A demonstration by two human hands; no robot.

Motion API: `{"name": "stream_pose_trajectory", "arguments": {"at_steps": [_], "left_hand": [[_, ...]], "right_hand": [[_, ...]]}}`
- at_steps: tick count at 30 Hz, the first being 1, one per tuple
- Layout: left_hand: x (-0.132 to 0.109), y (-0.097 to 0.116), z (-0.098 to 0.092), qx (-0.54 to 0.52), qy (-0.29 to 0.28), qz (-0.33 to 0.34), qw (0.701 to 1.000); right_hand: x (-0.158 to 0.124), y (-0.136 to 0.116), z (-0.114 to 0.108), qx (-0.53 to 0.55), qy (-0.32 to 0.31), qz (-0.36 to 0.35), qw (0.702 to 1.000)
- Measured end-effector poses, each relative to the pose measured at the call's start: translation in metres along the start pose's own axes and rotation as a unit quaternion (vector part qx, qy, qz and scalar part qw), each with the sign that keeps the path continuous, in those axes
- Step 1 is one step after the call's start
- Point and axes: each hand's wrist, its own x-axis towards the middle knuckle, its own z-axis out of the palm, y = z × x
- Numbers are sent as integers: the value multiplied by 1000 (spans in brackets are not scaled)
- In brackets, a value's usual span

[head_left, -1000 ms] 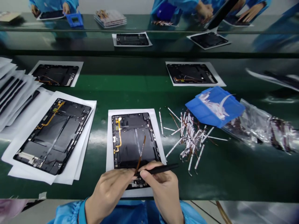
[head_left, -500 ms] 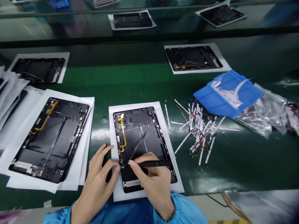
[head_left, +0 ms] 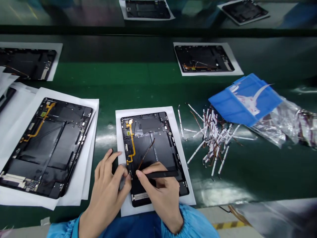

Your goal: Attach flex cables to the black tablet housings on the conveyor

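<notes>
A black tablet housing [head_left: 160,150] lies on a white sheet in front of me, with an orange flex cable [head_left: 133,142] along its left side. My right hand [head_left: 160,190] is closed around black tweezers [head_left: 164,174], held low over the housing. Their tip, by my thumb and forefinger, is at the lower end of a thin brown flex strip [head_left: 147,152], which slants up across the housing; the exact contact is hidden. My left hand [head_left: 109,185] has thumb and forefinger pinched together at the housing's left edge, its other fingers bent over the sheet.
Several white-and-brown strips [head_left: 214,137] lie heaped to the right. Beyond them are a blue tray [head_left: 247,97] and clear plastic bags [head_left: 284,124]. Another housing [head_left: 54,148] lies on stacked sheets at left. More housings sit farther back, one being the back-right housing [head_left: 204,59].
The view has shifted a little, so the back items sit higher and the left ones farther left. My left thumb and forefinger have come closer together at the housing's edge. The right hand keeps its grip.
</notes>
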Motion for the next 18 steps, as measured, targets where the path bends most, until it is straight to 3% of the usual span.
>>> {"name": "stream_pose_trajectory", "arguments": {"at_steps": [7,18], "left_hand": [[0,0,0,9,-3,6,1000],[-1,1,0,11,-5,7,1000]], "right_hand": [[1,1,-1,-16,-20,4,1000],[1,0,0,20,8,3,1000]]}}
